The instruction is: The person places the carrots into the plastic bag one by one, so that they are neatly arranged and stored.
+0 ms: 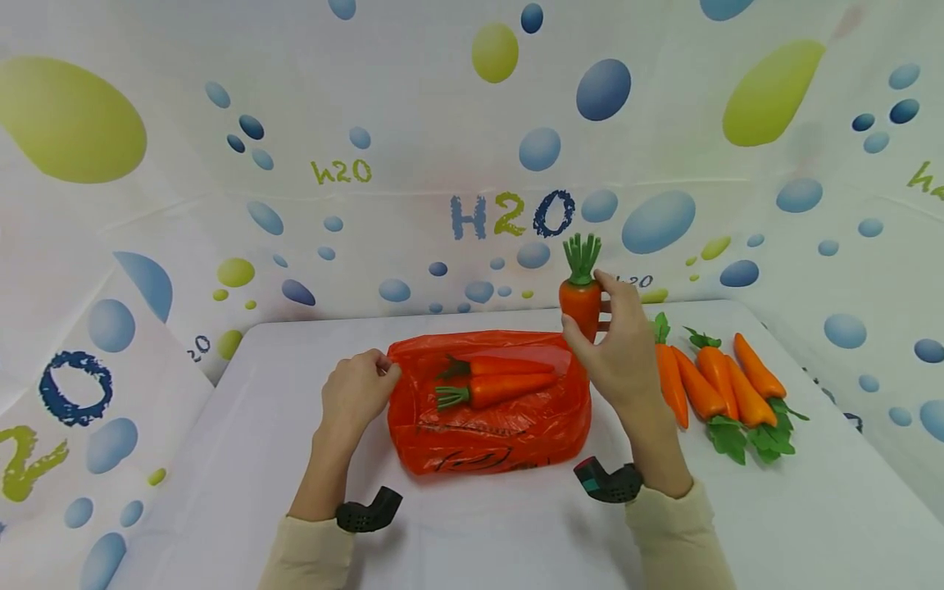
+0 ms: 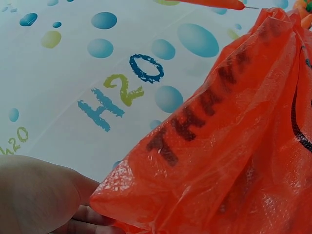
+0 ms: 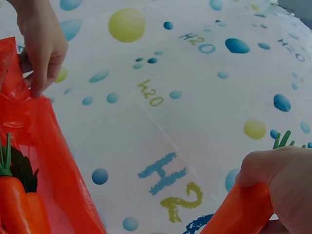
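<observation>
Head view is showing us a red plastic bag [image 1: 553,430] lying in the middle of the white table [image 1: 472,533], its mouth facing up. We are pinching its far left edge with our left hand [image 1: 361,385], thumb and curled fingers closing on the film. Our right hand [image 1: 618,348] is gripping a carrot [image 1: 580,303] between thumb and fingers at the bag's far right corner; we are holding it upright, its green stalks pointing up. Its tip is hiding from us, so we cannot tell whether it is touching the bag. Two carrots [image 1: 509,389] are lying side by side in the bag, their green tops facing left. To the right, well apart from the bag, five carrots [image 1: 715,381] are lying close together, with leaves spreading at both the near and far ends. From the left wrist we are seeing dark lettering [image 2: 187,124] running along the bag's edge. We are wearing a black device [image 1: 369,512] at each wrist, and a spotted backdrop [image 1: 413,98] with "H2O" lettering is hanging at the far side.
</observation>
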`<state>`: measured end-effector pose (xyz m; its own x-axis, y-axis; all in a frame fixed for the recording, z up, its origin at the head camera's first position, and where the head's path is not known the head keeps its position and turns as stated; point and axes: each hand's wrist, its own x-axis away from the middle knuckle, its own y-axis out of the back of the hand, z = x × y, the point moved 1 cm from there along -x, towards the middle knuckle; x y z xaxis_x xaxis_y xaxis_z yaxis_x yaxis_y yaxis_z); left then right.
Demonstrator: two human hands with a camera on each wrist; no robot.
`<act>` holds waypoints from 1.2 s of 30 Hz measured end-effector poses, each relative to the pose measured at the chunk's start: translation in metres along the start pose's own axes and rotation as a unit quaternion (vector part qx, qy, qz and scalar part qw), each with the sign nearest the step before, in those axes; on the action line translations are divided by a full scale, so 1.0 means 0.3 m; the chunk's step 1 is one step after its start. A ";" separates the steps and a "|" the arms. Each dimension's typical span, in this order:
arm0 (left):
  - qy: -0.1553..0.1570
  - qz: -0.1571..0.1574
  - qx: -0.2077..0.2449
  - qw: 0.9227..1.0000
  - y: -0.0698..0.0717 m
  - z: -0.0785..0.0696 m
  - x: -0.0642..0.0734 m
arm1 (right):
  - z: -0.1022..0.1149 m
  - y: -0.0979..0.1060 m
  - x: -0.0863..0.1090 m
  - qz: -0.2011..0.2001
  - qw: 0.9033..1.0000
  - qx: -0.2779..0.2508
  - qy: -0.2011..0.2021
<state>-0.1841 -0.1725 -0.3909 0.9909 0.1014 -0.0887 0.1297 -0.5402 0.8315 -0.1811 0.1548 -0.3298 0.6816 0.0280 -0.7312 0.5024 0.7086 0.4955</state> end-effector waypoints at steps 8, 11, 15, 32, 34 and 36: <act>0.000 -0.002 -0.001 1.000 0.000 0.001 0.002 | 0.035 -0.050 0.012 0.038 0.999 -0.022 0.025; 0.001 -0.002 -0.001 1.000 0.000 0.001 0.001 | 0.058 -0.070 0.021 0.066 0.997 -0.028 0.030; 0.001 -0.003 -0.001 1.000 0.002 0.002 0.003 | 0.070 -0.105 0.035 0.117 0.992 -0.018 0.041; 0.002 -0.003 -0.001 1.000 0.003 0.003 -0.001 | 0.058 -0.222 0.075 0.317 0.946 0.058 0.008; 0.001 -0.003 0.001 1.000 0.005 0.002 -0.001 | 0.058 -0.232 0.079 0.332 0.941 0.067 0.005; 0.002 -0.002 0.002 1.000 0.006 0.001 0.000 | 0.056 -0.242 0.083 0.346 0.935 0.075 0.000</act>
<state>-0.1840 -0.1737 -0.3895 0.9901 0.1074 -0.0901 0.1343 -0.5423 0.8294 -0.1917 0.0922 -0.3762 0.8715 0.4431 -0.2101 0.0093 0.4135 0.9105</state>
